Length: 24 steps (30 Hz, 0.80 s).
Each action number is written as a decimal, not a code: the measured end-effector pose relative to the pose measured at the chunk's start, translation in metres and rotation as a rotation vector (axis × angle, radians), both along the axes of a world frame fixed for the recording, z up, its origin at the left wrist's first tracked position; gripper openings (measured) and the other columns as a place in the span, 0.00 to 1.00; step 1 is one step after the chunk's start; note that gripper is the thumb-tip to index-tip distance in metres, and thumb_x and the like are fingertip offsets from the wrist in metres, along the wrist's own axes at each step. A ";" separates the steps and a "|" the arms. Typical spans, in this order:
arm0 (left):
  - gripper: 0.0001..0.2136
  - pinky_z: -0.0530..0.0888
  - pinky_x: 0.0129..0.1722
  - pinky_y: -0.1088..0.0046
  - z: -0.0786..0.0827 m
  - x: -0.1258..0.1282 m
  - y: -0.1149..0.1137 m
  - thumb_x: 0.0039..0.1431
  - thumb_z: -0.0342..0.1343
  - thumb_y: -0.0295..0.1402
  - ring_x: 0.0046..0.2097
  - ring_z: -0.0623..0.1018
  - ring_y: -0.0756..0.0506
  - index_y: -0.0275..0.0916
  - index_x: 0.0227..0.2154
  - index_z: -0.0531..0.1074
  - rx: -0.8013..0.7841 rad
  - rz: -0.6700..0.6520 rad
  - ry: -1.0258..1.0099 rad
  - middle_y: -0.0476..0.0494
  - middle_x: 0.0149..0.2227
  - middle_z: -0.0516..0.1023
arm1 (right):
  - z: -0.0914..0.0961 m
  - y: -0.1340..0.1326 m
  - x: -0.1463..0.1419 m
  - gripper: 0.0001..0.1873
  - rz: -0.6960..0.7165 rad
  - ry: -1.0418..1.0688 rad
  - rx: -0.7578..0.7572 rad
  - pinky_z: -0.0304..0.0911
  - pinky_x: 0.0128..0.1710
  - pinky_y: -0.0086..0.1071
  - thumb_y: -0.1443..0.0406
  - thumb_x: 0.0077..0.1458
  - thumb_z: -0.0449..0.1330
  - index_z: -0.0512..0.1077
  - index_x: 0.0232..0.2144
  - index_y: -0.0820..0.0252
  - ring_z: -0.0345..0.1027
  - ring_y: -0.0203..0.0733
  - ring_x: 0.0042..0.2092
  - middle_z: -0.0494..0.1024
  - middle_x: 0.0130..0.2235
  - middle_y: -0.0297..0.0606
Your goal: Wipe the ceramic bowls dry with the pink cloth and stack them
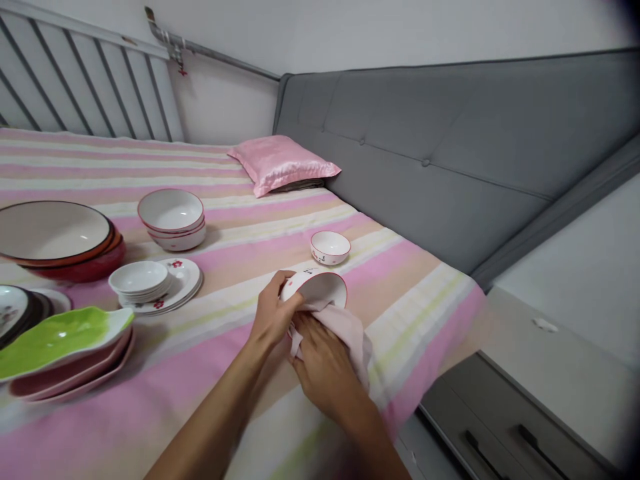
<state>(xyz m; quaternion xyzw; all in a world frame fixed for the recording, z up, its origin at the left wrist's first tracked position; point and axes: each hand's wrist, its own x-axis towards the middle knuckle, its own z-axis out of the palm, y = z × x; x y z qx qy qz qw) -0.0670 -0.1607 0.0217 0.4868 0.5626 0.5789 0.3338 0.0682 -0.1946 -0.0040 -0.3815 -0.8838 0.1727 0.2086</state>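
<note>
A white bowl (pixel 327 285) with a red rim and a small floral print is tilted on its side above the bed. My left hand (pixel 273 310) grips its left edge, thumb at the rim. In my right hand (pixel 323 360) is a pale pink cloth (pixel 350 330), bunched and pressed against the bowl's inner lower side. Part of the cloth hangs off to the right, and the fingertips of that hand are partly hidden in it. Just beyond stands a smaller matching bowl (pixel 331 247), upright on the striped bedspread (pixel 240 267).
On the left are stacked white bowls (pixel 173 217), large red bowls (pixel 55 233), small dishes on floral plates (pixel 187 277), and a green leaf-shaped dish (pixel 60 337) over pink ones. A pink pillow (pixel 285 163) lies by the grey headboard (pixel 425 127). A drawer cabinet (pixel 515 413) stands at right.
</note>
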 end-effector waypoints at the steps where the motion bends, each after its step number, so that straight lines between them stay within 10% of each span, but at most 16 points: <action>1: 0.15 0.66 0.40 0.71 0.000 -0.001 0.000 0.41 0.53 0.33 0.40 0.71 0.42 0.40 0.35 0.72 0.006 0.022 0.003 0.48 0.35 0.75 | 0.000 0.001 0.001 0.33 -0.016 -0.011 -0.002 0.51 0.65 0.45 0.71 0.55 0.50 0.53 0.64 0.70 0.50 0.46 0.66 0.58 0.64 0.48; 10: 0.12 0.65 0.33 0.74 -0.010 -0.015 0.010 0.44 0.55 0.37 0.36 0.70 0.46 0.41 0.33 0.70 -0.078 0.342 -0.296 0.51 0.32 0.72 | -0.009 0.018 0.024 0.38 -0.157 0.035 -0.060 0.42 0.65 0.54 0.67 0.54 0.53 0.48 0.66 0.68 0.35 0.52 0.69 0.46 0.68 0.49; 13: 0.12 0.65 0.28 0.75 -0.011 -0.022 0.013 0.44 0.53 0.38 0.31 0.69 0.48 0.41 0.33 0.67 -0.155 0.413 -0.485 0.52 0.30 0.69 | -0.003 0.018 0.030 0.37 -0.206 0.236 -0.147 0.49 0.63 0.50 0.62 0.56 0.54 0.49 0.66 0.63 0.44 0.51 0.67 0.52 0.67 0.48; 18: 0.14 0.68 0.26 0.74 -0.004 -0.024 0.011 0.43 0.53 0.38 0.29 0.71 0.48 0.39 0.34 0.67 -0.220 0.418 -0.766 0.49 0.29 0.69 | 0.015 0.017 0.025 0.23 -0.519 0.602 -0.276 0.69 0.38 0.37 0.51 0.58 0.52 0.69 0.49 0.59 0.74 0.46 0.39 0.78 0.41 0.44; 24: 0.13 0.70 0.29 0.73 -0.002 -0.017 0.009 0.45 0.53 0.38 0.31 0.73 0.47 0.38 0.33 0.69 -0.176 0.389 -0.886 0.48 0.30 0.72 | 0.030 0.047 -0.004 0.26 -0.409 0.510 -0.513 0.53 0.20 0.27 0.44 0.57 0.48 0.67 0.24 0.58 0.57 0.33 0.18 0.67 0.19 0.30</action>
